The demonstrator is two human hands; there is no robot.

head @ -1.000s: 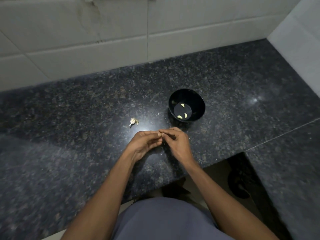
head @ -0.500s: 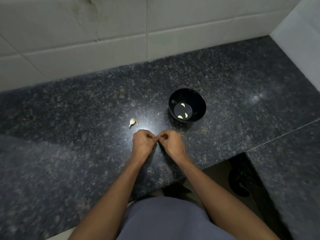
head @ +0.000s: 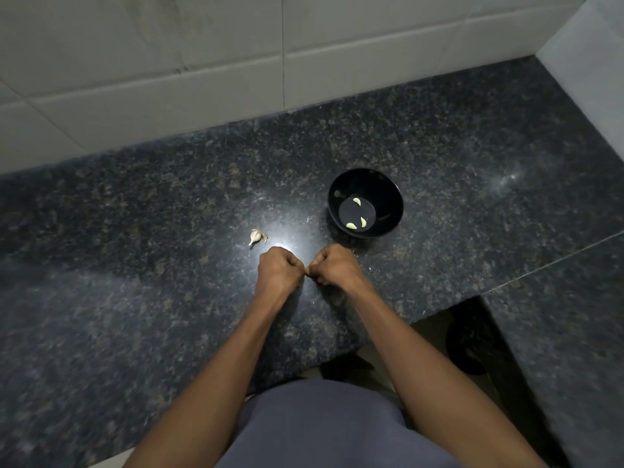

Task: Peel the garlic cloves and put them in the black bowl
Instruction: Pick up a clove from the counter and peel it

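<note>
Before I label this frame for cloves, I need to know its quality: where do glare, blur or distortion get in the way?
Head view: a bright glare patch on the granite counter sits just beyond the left hand and right hand; lower corners look smeared; tile lines bow from the wide lens; the three peeled cloves in the black bowl stay readable.

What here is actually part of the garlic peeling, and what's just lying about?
Part of the job: left hand and right hand, fingers curled, meeting; black bowl with three peeled cloves; unpeeled clove on the counter.

Lying about: counter, tiled wall.
</note>
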